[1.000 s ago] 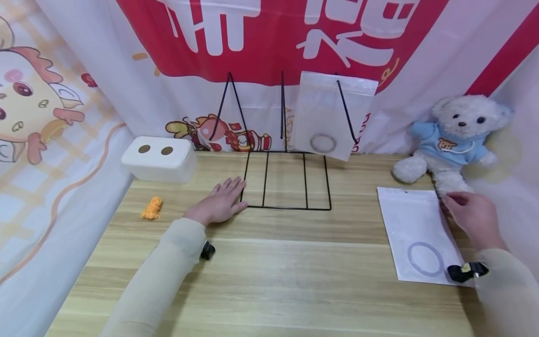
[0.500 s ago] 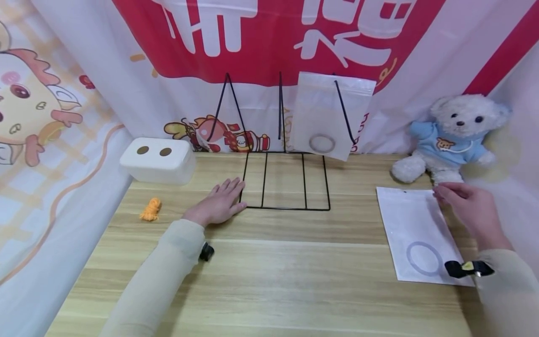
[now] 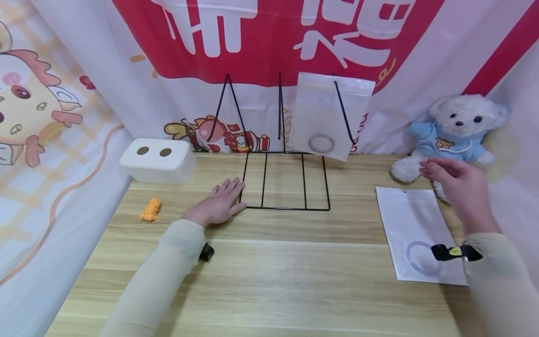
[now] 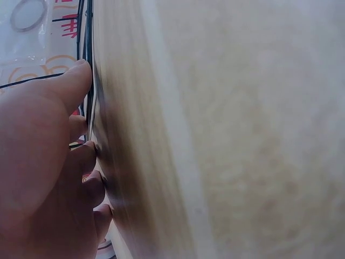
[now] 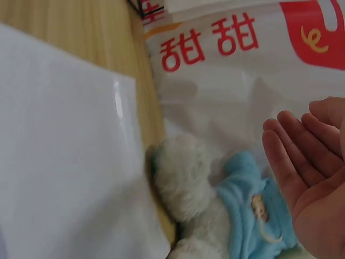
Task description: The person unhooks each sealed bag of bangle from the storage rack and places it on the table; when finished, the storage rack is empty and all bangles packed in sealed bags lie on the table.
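Note:
My left hand (image 3: 216,205) lies palm down on the table, fingers straight, its fingertips at the left side of a black wire rack (image 3: 284,208). A translucent zip bag (image 3: 332,110) with a ring showing through it leans upright in the rack's right slot. Above a flat white zip bag (image 3: 406,217), also marked by a ring, my right hand (image 3: 463,187) hovers with nothing in its fingers. In the right wrist view the right-hand fingers (image 5: 302,156) are loosely extended beside the teddy bear (image 5: 253,210). Part of that white bag is hidden under the right wrist.
On the table's (image 3: 303,281) left stands a white box (image 3: 157,161) with two round holes. A small bundle of orange cord (image 3: 150,209) lies in front of it. Printed cloth (image 3: 261,42) hangs behind the rack and along both sides.
My right hand has moved from the white bag's right edge up and left, toward the bear's legs. The left hand has stayed in place on the rack's edge.

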A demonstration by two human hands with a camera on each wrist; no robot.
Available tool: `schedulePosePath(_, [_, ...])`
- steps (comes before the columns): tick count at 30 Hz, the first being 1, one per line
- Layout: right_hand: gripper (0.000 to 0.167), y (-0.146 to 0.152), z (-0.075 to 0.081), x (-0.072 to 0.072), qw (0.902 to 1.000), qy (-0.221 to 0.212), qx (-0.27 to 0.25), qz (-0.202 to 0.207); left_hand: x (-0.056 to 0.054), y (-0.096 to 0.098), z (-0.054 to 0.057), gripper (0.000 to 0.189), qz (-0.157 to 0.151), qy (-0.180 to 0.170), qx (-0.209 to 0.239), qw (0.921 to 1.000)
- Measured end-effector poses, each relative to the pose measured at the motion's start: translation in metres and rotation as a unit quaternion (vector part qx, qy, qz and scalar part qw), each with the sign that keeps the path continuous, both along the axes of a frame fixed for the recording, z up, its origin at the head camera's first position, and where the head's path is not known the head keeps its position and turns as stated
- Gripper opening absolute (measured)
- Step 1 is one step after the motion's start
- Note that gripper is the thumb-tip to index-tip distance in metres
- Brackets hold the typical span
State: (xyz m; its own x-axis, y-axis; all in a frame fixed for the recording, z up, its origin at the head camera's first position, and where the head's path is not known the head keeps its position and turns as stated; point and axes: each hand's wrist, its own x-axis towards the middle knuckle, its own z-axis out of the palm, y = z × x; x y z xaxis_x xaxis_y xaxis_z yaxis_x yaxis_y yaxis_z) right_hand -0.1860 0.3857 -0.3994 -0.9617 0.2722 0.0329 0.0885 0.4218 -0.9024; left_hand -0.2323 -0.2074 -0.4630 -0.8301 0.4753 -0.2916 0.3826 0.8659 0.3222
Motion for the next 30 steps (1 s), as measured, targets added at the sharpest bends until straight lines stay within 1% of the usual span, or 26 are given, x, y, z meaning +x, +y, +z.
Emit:
schedulePosePath(4, [0.053, -0.016, 0.015, -0.005, 0.9999, 0.014, 0.002, 0.008, 0.000, 0.000, -0.001, 0.076, -0.002, 0.000, 0.003, 1.0000])
schedulePosePath(8, [0.048, -0.033, 0.029, -0.011, 0.9992, 0.037, -0.007, 0.014, 0.000, 0.000, -0.002, 0.075, -0.002, -0.002, 0.004, 1.0000])
schedulePosePath(11, [0.048, -0.046, 0.040, -0.014, 0.9987, 0.041, -0.025, 0.016, 0.001, 0.000, -0.002, 0.075, -0.001, -0.002, 0.001, 1.0000])
schedulePosePath(15, [0.046, -0.062, 0.047, -0.022, 0.9948, 0.076, -0.061, 0.029, 0.000, -0.001, -0.002, 0.076, -0.002, 0.003, -0.001, 1.0000])
schedulePosePath(17, [0.044, -0.069, 0.050, -0.028, 0.9928, 0.098, -0.059, 0.036, 0.000, -0.001, -0.003, 0.076, -0.003, 0.006, 0.000, 1.0000])
schedulePosePath(18, [0.043, -0.072, 0.052, -0.030, 0.9924, 0.102, -0.058, 0.038, 0.000, -0.002, -0.004, 0.076, -0.002, 0.007, -0.001, 1.0000])
schedulePosePath(23, [0.046, -0.088, 0.066, -0.039, 0.9953, 0.087, -0.023, 0.035, 0.001, -0.002, -0.002, 0.076, -0.002, 0.006, 0.001, 1.0000])
schedulePosePath(26, [0.047, -0.096, 0.073, -0.045, 0.9949, 0.089, -0.029, 0.037, 0.000, -0.002, -0.002, 0.076, -0.002, 0.004, 0.003, 1.0000])
schedulePosePath(30, [0.044, -0.105, 0.079, -0.054, 0.9931, 0.103, -0.044, 0.032, 0.000, -0.001, -0.001, 0.075, -0.003, -0.001, 0.007, 1.0000])
